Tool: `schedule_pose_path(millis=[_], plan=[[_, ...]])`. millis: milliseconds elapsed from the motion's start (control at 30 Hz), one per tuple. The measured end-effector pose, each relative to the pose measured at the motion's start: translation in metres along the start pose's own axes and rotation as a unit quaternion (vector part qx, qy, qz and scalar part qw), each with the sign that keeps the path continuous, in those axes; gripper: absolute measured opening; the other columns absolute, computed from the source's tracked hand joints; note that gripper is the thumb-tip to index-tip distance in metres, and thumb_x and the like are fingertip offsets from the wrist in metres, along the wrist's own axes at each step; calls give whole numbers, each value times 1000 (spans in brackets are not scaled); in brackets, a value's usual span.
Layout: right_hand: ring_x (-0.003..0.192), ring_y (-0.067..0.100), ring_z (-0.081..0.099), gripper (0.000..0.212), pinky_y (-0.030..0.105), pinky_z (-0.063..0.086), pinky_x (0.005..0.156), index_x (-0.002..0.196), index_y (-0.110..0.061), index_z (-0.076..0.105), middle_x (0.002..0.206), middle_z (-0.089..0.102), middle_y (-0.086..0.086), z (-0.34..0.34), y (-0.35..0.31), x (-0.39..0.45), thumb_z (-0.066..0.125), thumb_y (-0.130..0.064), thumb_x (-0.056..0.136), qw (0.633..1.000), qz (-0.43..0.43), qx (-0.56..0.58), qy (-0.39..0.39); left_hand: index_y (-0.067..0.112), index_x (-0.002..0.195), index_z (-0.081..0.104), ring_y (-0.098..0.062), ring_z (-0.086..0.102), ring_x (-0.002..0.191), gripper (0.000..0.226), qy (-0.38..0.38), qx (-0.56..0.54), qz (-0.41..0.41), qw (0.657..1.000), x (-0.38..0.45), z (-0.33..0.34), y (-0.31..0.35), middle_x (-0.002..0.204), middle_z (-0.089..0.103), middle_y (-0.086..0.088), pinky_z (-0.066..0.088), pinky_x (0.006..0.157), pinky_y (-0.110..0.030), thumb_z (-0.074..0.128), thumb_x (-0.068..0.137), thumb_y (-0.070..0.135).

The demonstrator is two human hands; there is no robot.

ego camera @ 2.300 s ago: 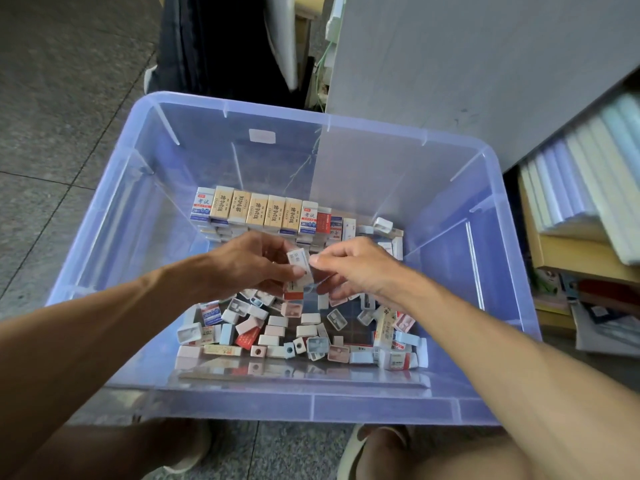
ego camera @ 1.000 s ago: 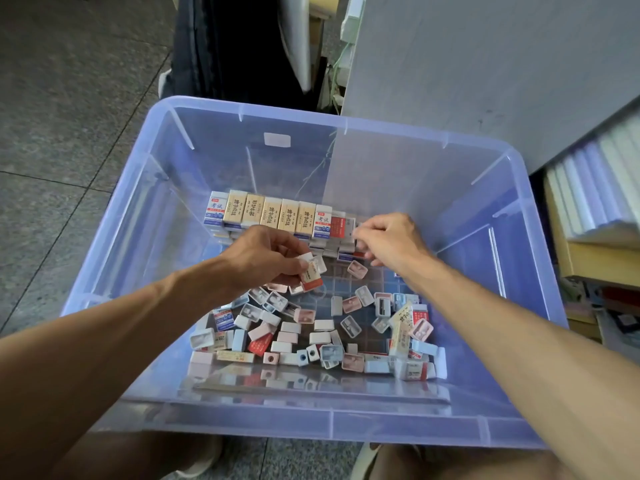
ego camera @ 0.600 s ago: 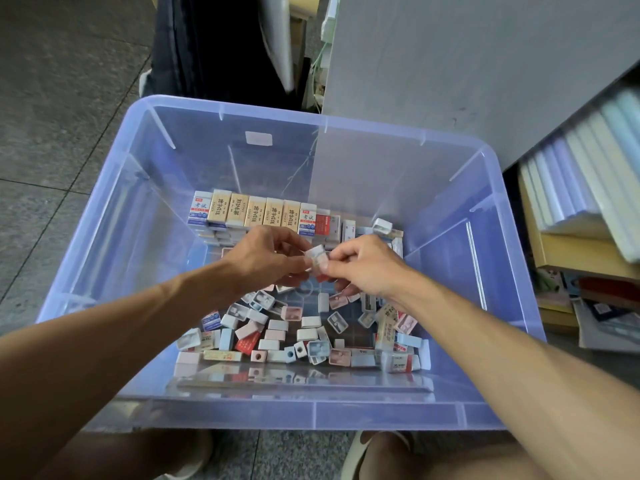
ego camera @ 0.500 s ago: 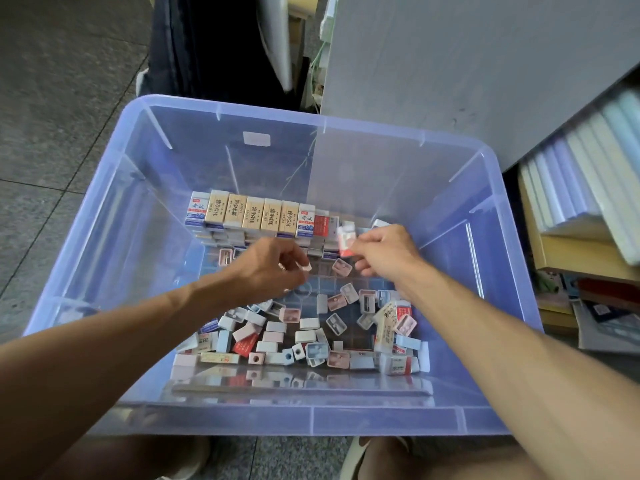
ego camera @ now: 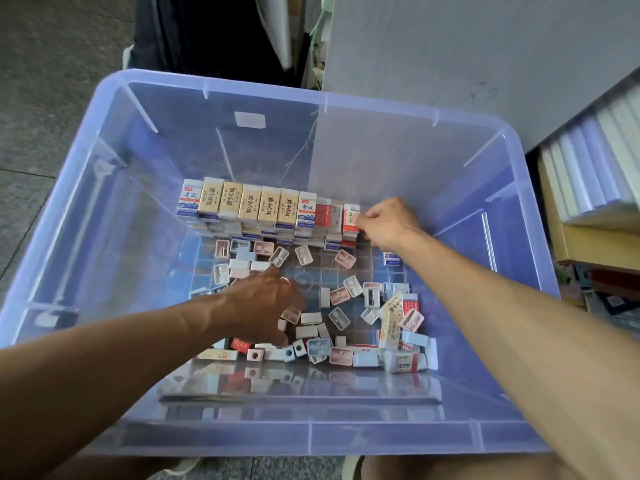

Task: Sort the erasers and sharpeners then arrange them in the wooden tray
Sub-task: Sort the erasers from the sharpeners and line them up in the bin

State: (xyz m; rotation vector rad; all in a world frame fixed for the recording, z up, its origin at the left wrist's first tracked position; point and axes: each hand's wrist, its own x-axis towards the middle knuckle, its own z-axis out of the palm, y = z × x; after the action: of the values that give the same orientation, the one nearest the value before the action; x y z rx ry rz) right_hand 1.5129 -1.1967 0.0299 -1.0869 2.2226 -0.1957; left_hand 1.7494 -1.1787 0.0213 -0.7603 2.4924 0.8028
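— Well, what can't we make out here?

— Mostly our left hand (ego camera: 263, 311). It reaches down into the loose pile, fingers curled under and hidden by the back of the hand, so we cannot tell whether it grips anything. It also covers part of the pile beneath it. The wooden tray the task names is nowhere we can see — everything sits in a clear plastic bin (ego camera: 478, 119) on the tiled floor (ego camera: 52, 64).

— And our right hand?

— Our right hand (ego camera: 389, 221) is at the far right end of the eraser row (ego camera: 258, 206), thumb and fingertips pinching a red-and-white eraser (ego camera: 350, 218) that stands just against the last one in line. The row runs along the back of the bin, sleeved erasers upright side by side on top of a stack of more.

— What else is in the bin?

— A scatter of small sharpeners (ego camera: 341, 318) — pink, blue, white — lying every way on the bin floor, mixed with a few loose erasers, one beige one (ego camera: 393, 322) tilted at the right. One blue-and-white eraser (ego camera: 392, 258) lies apart beside our right wrist.

— Outside it?

— Stacked books (ego camera: 595, 168) on shelves at the right, cut off by the frame edge.
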Motion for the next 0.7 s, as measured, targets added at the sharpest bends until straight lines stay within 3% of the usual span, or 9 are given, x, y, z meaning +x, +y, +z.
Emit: schedule_pose_path(millis=[100,200,267,333,533,700], plan=[[91,29,66,13,29,52,77,85,-9,74,92,72,8,-19,2,-8,62,-15,89,992,-31,-120,-28,28,131,55,-12,50,117,56,-40,10,-1,999,0,-3,0,128,61,9,41,84,-21,77,80,35],[103,34,61,27,29,47,78,108,-7,70,110,66,14,-24,6,-27,55,-2,86,959,-75,-261,-82,29,134,54,-11,54,110,59,-71,-4,-5,997,-3,-8,3,125,61,8,37,79,-18,78,80,32],[120,34,55,42,35,47,90,129,-9,60,131,56,14,-18,13,-35,56,-2,88,921,-108,-355,-116,29,135,53,-5,52,100,61,-84,-29,-7,996,-3,-8,2,127,61,6,37,73,-14,79,80,28],[128,32,47,47,40,43,99,133,-10,53,137,44,13,-14,16,-37,57,-1,87,888,-141,-419,-125,29,135,54,-3,49,92,62,-92,-57,-10,994,-3,-8,0,128,60,7,34,66,-12,81,78,25],[126,31,46,46,39,40,100,130,-10,50,140,38,14,-5,21,-43,60,3,87,846,-179,-498,-61,29,132,56,-9,55,100,64,-93,-100,-25,990,-4,-8,-5,129,59,8,43,82,-22,83,75,22],[111,29,56,43,38,44,91,128,-10,48,121,51,11,-4,22,-42,61,0,88,839,-203,-500,-73,31,131,56,-15,57,111,65,-100,-128,-33,986,-3,-7,-9,132,58,7,48,96,-34,84,74,22]])
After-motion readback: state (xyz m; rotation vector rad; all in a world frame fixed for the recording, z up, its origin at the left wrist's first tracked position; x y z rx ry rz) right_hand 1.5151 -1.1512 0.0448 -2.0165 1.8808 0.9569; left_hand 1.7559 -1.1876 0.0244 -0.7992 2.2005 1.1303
